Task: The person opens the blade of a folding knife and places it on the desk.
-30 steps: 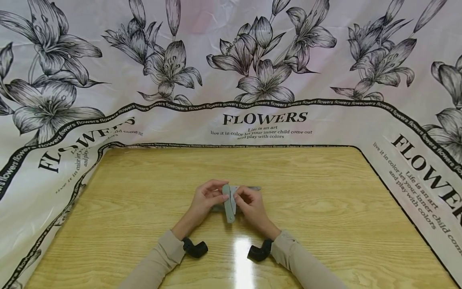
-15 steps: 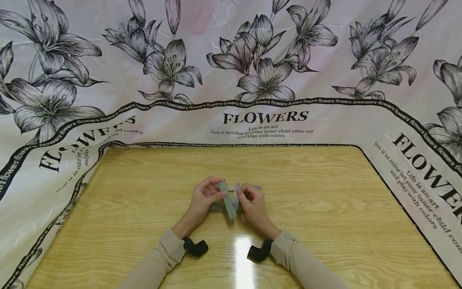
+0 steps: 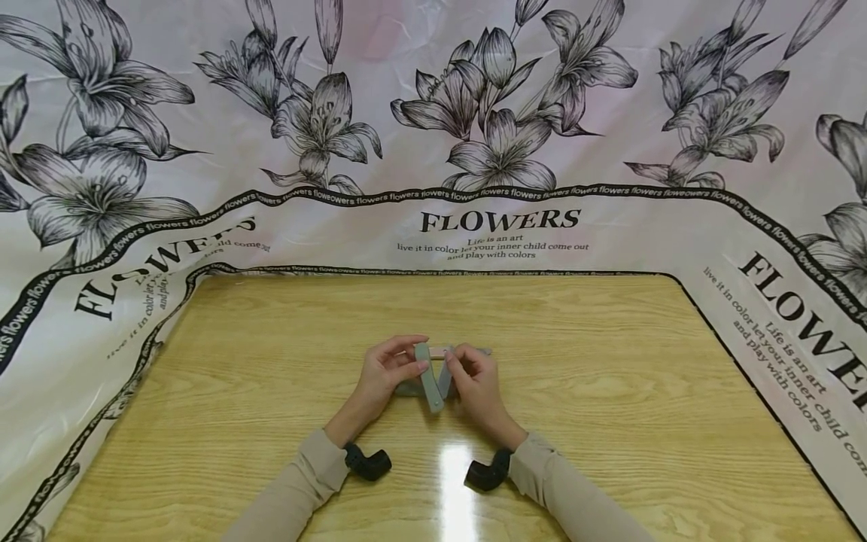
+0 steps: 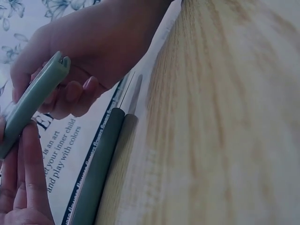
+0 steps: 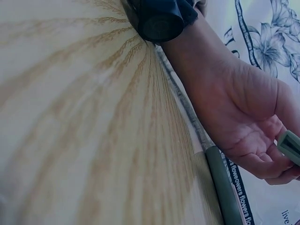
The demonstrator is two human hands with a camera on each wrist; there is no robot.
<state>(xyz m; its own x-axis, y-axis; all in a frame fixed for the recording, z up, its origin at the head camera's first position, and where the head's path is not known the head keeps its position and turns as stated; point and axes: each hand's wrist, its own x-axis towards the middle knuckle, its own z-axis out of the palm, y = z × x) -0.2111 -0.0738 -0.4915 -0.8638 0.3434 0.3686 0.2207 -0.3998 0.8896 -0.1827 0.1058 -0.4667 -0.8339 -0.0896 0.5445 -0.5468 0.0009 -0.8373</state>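
Between both hands is a green folding knife (image 3: 430, 380), its blade (image 3: 445, 381) part-way out so that blade and handle form a V. My left hand (image 3: 382, 371) pinches the handle between thumb and fingers. Thumb and forefinger of my right hand (image 3: 476, 376) pinch the blade near its upper end. The left wrist view shows the slotted end of the green handle (image 4: 40, 98) close up. Under the hands lies a second knife, with a dark green handle (image 4: 99, 171) and a thin blade (image 4: 125, 93). In the head view the hands partly hide it.
The wooden table (image 3: 271, 324) is glossy and reflects light near the front. White flower-printed sheeting (image 3: 501, 241) stands along the back and both sides. A black angular piece (image 3: 368, 461) sits at the left wrist, another black piece (image 3: 488, 470) at the right.
The blade has swung away from the handle, widening the gap between them into a V. My right hand has shifted slightly right with it; my left hand still holds the handle.
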